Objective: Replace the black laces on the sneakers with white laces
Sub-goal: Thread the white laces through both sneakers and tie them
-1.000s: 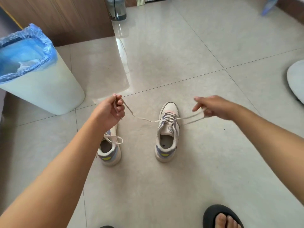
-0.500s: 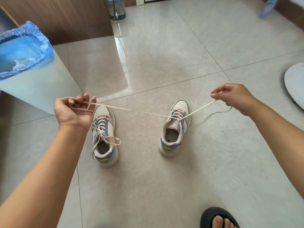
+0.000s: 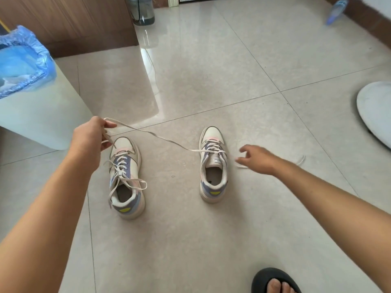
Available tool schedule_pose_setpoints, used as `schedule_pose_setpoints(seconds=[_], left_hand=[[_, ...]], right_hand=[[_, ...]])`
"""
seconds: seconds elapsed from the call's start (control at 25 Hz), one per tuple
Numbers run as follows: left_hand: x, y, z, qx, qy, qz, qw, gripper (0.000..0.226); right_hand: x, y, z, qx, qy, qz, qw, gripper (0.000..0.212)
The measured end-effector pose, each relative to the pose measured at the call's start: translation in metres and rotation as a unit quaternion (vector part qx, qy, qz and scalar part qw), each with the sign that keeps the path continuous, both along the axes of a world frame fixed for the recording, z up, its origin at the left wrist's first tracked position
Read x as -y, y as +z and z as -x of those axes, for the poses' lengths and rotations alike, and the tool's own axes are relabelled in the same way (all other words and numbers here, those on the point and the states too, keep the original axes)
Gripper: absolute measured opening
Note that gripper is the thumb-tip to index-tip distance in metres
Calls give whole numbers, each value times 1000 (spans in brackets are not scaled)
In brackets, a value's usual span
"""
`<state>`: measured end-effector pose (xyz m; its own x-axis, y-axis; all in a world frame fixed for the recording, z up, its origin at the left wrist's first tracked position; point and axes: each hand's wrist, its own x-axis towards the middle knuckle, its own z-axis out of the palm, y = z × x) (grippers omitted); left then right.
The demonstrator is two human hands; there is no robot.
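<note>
Two sneakers sit apart on the tile floor (image 3: pixel 211 70). The left hand (image 3: pixel 90 137) pinches a white lace (image 3: pixel 160 138) that runs to the right sneaker (image 3: pixel 213 166). The right hand (image 3: pixel 257 158) hovers beside it, fingers loose. The left sneaker (image 3: pixel 125 178) is laced.

Two cream sneakers with purple, pink and yellow panels stand upright on the floor, toes pointing away. The left sneaker (image 3: pixel 126 176), just below the left hand (image 3: pixel 90 138), is fully laced. From the right sneaker (image 3: pixel 213 163), beside the right hand (image 3: pixel 257 158), a pale lace (image 3: pixel 160 137) runs up into the left hand's grip.
</note>
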<state>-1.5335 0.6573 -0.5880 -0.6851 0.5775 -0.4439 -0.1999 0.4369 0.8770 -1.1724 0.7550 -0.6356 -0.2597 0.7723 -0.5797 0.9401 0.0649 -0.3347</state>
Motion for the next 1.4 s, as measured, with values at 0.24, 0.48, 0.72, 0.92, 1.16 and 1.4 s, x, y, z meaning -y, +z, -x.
schedule_pose_setpoints(seconds=[0.24, 0.48, 0.72, 0.92, 1.16, 1.4], left_hand=[[14, 1, -8, 227, -61, -143, 961, 43], [10, -32, -63, 317, -48, -44, 946, 40], [17, -65, -131, 321, -128, 75, 936, 28], [16, -85, -140, 240, -119, 48, 962, 15], [12, -86, -153, 231, -77, 22, 970, 17], [11, -86, -160, 206, -119, 24, 971, 15]], right_hand=[[31, -30, 48, 41, 78, -55, 995, 37], [65, -34, 30, -86, 70, -16, 994, 65], [74, -36, 23, -122, 81, -24, 989, 80], [74, -31, 28, -14, 175, -209, 962, 43], [70, -49, 49, -126, 141, -215, 958, 12], [70, -49, 55, -171, -10, -88, 981, 14]])
